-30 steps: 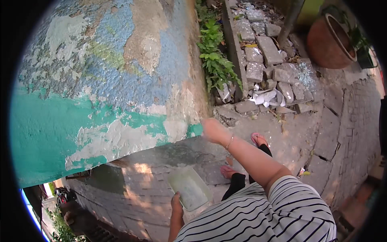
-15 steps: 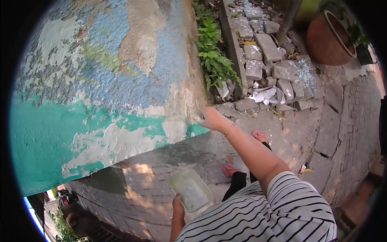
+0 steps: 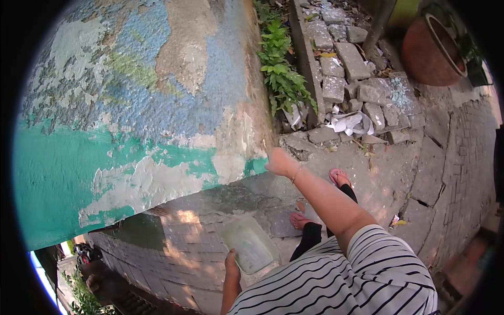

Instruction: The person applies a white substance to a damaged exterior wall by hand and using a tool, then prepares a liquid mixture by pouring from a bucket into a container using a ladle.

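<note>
My left hand (image 3: 232, 266) grips the side of a shallow, pale green rectangular tub (image 3: 249, 242), low in front of my body. A whitish residue coats the inside of the tub. My right hand (image 3: 282, 163) is closed at the corner of a painted wall (image 3: 210, 121), right beside its green lower band. Whatever the fingers hold is hidden. The wall carries peeling blue and yellow paint above, bare tan patches, and bright green paint below. Rough whitish filler (image 3: 144, 184) covers part of the green band, and a smaller pale patch (image 3: 229, 167) lies near the corner.
Leafy green plants (image 3: 283, 73) grow along the wall's far side, next to a low border. Behind it lie stacked grey bricks (image 3: 350, 62) with crumpled white scraps (image 3: 350, 124). A large terracotta pot (image 3: 430, 52) stands at the far right. My sandalled feet are on cracked paving (image 3: 388, 173).
My right hand has moved slightly down and right along the wall's corner. The left hand still holds the tub in the same place. The view has shifted a little.
</note>
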Tool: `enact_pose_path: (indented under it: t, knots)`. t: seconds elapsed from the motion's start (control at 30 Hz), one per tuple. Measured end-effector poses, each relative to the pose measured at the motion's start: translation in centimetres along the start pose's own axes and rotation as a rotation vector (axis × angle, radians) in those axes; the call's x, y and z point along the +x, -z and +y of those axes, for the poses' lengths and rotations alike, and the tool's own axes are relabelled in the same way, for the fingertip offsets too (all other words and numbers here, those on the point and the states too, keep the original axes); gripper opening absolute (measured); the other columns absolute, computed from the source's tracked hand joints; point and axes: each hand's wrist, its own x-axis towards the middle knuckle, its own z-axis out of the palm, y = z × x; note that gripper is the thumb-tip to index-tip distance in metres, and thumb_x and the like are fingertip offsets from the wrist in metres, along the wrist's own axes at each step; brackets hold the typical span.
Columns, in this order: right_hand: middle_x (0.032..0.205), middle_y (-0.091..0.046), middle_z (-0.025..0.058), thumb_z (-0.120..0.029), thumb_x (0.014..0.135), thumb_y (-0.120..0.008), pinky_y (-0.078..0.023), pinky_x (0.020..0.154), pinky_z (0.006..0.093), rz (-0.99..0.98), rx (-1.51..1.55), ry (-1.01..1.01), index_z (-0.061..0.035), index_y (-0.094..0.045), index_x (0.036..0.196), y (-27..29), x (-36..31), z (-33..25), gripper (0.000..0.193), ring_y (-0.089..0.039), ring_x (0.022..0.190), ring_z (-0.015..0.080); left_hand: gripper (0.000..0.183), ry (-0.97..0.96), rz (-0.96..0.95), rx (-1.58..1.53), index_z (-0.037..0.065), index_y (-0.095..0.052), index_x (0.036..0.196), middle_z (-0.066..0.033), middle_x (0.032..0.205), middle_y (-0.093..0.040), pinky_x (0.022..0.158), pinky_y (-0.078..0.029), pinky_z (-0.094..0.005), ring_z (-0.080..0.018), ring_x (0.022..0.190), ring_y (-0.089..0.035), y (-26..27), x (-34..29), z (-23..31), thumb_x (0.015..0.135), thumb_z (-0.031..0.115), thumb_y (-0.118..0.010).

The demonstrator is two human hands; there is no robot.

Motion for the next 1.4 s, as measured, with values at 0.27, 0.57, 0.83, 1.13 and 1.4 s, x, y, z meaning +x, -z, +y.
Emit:
enact_pose_path:
  t: [0.27, 0.57, 0.83, 1.13, 1.4]
  knots:
    - [0.076, -0.060, 0.0259, -0.014, 0.076, -0.054, -0.048, 0.074, 0.0476, 0.037, 0.198, 0.149, 0.0079, -0.052, 0.093, 2.3, -6.9, -11.9, 0.027, -0.059, 0.078, 0.0432, 0.051, 0.060, 0.052, -0.005, -0.003, -0.054, 0.117, -0.0103, 0.109, -0.059, 0.091, -0.042, -0.0329, -0.0220, 0.099, -0.056, 1.9, 0.2, -2.6, 0.087, 0.038, -0.053]
    - [0.092, -0.058, 0.0246, -0.015, 0.081, -0.056, -0.049, 0.070, 0.0452, 0.317, 0.161, 0.042, 0.0076, -0.046, 0.111, 4.5, -8.4, -13.5, 0.039, -0.059, 0.083, 0.0388, 0.059, 0.021, 0.061, 0.051, 0.000, -0.050, 0.120, -0.0106, 0.107, -0.058, 0.087, -0.046, -0.0363, -0.0249, 0.097, -0.058, 2.2, 0.2, -1.8, 0.083, 0.046, -0.051]
    - [0.088, -0.058, 0.0208, -0.011, 0.083, -0.052, -0.051, 0.069, 0.0412, 0.255, -0.028, 0.170, 0.0123, -0.035, 0.128, -1.5, -6.0, -11.5, 0.054, -0.062, 0.079, 0.0343, 0.054, 0.067, 0.073, -0.001, -0.003, -0.051, 0.120, -0.0123, 0.111, -0.058, 0.091, -0.043, -0.0350, -0.0246, 0.101, -0.056, 3.8, -0.6, -3.5, 0.085, 0.038, -0.055]
    - [0.083, -0.061, 0.0257, -0.004, 0.082, -0.046, -0.050, 0.068, 0.0453, 0.125, -0.030, 0.094, 0.0131, -0.042, 0.113, 2.5, -5.8, -14.2, 0.036, -0.062, 0.076, 0.0394, 0.055, 0.088, 0.086, -0.046, -0.004, -0.049, 0.122, -0.0133, 0.112, -0.058, 0.091, -0.043, -0.0358, -0.0261, 0.102, -0.056, 3.5, -1.5, -2.6, 0.085, 0.036, -0.053]
    - [0.087, -0.064, 0.0257, -0.001, 0.080, -0.047, -0.052, 0.071, 0.0424, -0.040, -0.087, -0.075, 0.0112, -0.051, 0.103, -1.6, -1.1, -6.5, 0.026, -0.064, 0.082, 0.0377, 0.055, 0.073, 0.063, -0.011, -0.004, -0.051, 0.121, -0.0123, 0.112, -0.057, 0.092, -0.042, -0.0343, -0.0244, 0.103, -0.055, 2.2, -1.2, -1.7, 0.084, 0.038, -0.055]
